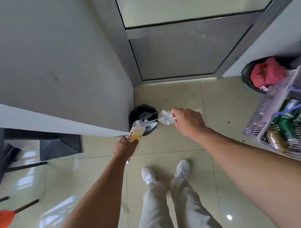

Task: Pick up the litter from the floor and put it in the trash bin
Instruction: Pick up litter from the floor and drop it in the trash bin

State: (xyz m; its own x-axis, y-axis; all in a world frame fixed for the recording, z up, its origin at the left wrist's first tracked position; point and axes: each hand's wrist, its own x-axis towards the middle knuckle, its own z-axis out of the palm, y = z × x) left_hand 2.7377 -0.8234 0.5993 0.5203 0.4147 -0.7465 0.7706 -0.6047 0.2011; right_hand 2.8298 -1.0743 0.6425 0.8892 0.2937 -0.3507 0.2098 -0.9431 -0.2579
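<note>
A small black trash bin with a black liner stands on the tiled floor against the corner of a grey partition, with white scraps inside it. My left hand grips a clear plastic bottle with a yellow label; its far end reaches over the bin's near rim. My right hand pinches a crumpled clear plastic wrapper, held in the air just right of the bin's rim.
A second black bin with red cloth in it stands at the right wall. A lilac plastic basket with cans sits at the right. A grey door is ahead. My white shoes stand below. An orange-tipped stick lies at lower left.
</note>
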